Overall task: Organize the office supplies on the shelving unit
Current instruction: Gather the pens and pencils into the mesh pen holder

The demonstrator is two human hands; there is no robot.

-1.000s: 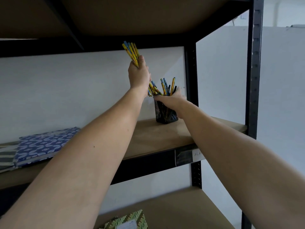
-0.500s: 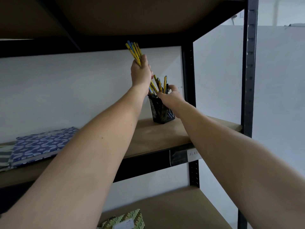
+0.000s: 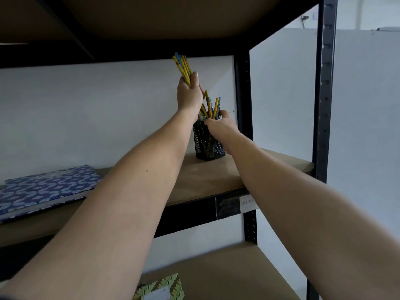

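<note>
left hand (image 3: 188, 95) grips pencil bundle (image 3: 183, 66) under upper shelf; right hand (image 3: 220, 124) holds mesh cup (image 3: 207, 144) rim.

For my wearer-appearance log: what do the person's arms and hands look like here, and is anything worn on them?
Both forearms are bare for their whole visible length: no sleeves, watch or bracelet. The left hand and right hand are ungloved, with no rings visible on the fingers. A small dark spot marks the left forearm.
</note>
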